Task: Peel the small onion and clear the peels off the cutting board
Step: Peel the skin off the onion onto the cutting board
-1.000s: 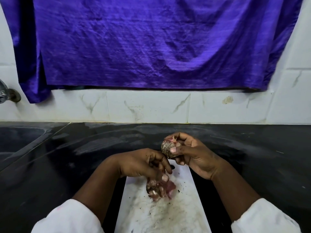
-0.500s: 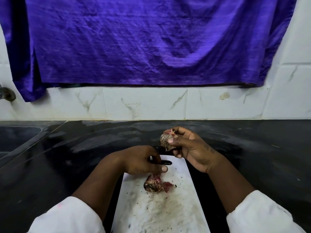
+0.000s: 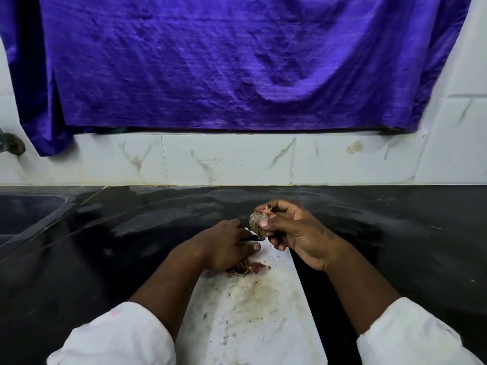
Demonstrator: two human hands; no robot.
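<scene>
Peels (image 3: 250, 267) are now lying dropped on the cutting board (image 3: 250, 325). The left hand (image 3: 224, 246) is closing its fingers round a dark handle (image 3: 253, 237), perhaps a knife. The right hand (image 3: 295, 233) is pinching the part-skinned onion (image 3: 256, 221).

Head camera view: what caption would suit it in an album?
Right hand holds a small onion; left hand lies over loose peels on the cutting board.

- One white cutting board (image 3: 250, 325), the reference landmark.
- One small onion (image 3: 256, 223), above the board's far end.
- One heap of peels (image 3: 249, 267), on the board's far half.
- Two hands, left hand (image 3: 226, 246) and right hand (image 3: 297, 233), over the board's far end.
- Two white sleeves (image 3: 113, 338), flanking the board's near end.
- One purple cloth (image 3: 237, 61), beyond the board.
- One sink (image 3: 26, 214), left of the board.
</scene>
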